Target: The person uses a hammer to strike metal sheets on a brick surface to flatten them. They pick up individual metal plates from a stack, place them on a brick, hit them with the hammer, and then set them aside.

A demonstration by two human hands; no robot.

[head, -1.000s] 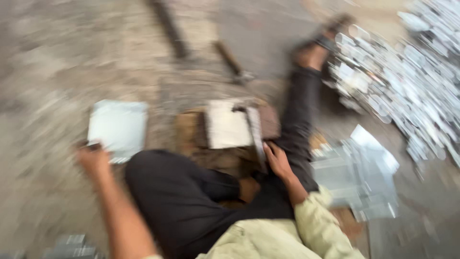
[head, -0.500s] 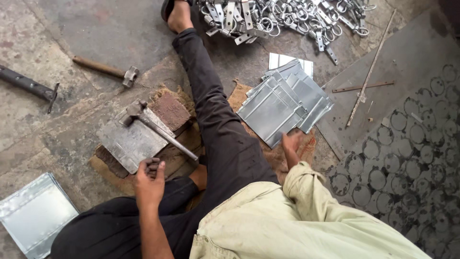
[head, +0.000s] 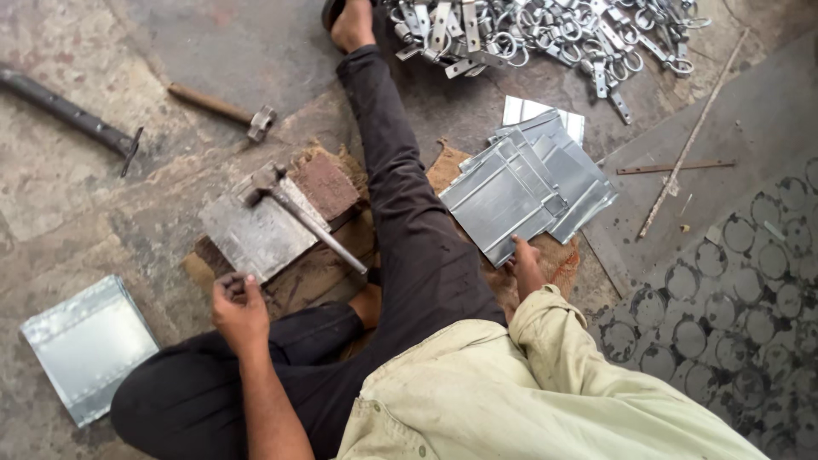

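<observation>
Left hand (head: 239, 308): fingers curled, empty, beside metal plate (head: 256, 232) bearing hammer (head: 302, 220). Right hand (head: 527, 266): fingertips touching sheet stack (head: 520, 192); grip unclear.

Metal workshop floor, hammer (head: 223, 109), cut sheets (head: 511, 192), steel fittings (head: 545, 34)

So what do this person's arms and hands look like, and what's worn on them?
Both hands are bare, without gloves or rings visible. The left hand leads to a bare forearm with no sleeve in view. The right hand emerges from a long, loose pale yellowish-beige shirt sleeve, creased at the cuff.
</observation>
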